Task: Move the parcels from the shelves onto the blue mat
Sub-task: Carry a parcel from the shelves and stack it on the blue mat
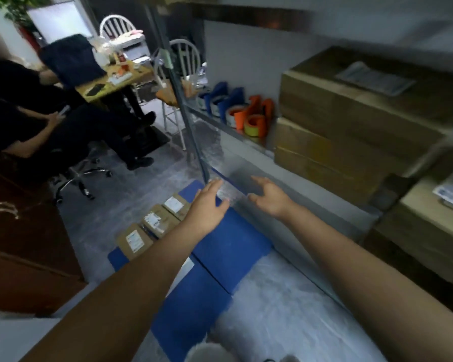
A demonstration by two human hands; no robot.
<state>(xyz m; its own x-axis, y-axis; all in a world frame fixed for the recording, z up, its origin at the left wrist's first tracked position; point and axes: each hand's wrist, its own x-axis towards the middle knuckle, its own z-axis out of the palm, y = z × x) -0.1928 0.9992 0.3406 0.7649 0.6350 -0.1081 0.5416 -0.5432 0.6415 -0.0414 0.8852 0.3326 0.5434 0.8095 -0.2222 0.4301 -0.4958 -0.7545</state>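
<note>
Both arms out over the flat blue foam mat (228, 246) on the grey floor, palms down, neither carrying anything. Left hand (207, 207) above the mat's far half, fingers straight and spread, thumb apart from them. Right hand (268, 195) just past the mat's far edge, toward the grey metal shelving (191, 111), fingers loosely curled and apart, clamped on nothing.

Three small flat brown cardboard parcels with white labels (154, 223) in a tidy row along the mat's left edge, labels up, each just beside the next (probably lined up that way to leave the rest of the blue surface free for more). A sliver of white, perhaps another label, showing at the mat from under the left forearm; too hidden to say.

To the right of the mat, large brown cardboard boxes (351, 121) stacked two high on the shelf, one with a paper label on top, and another such box lower down, further right. Beside the stack, blue and orange tape rolls and dispensers (241, 113), not part of the job.

Judging from empty, spread hands so near the shelving: between parcels, free to reach for the next. Large boxes likely a two-handed lift, hence both arms forward together.
</note>
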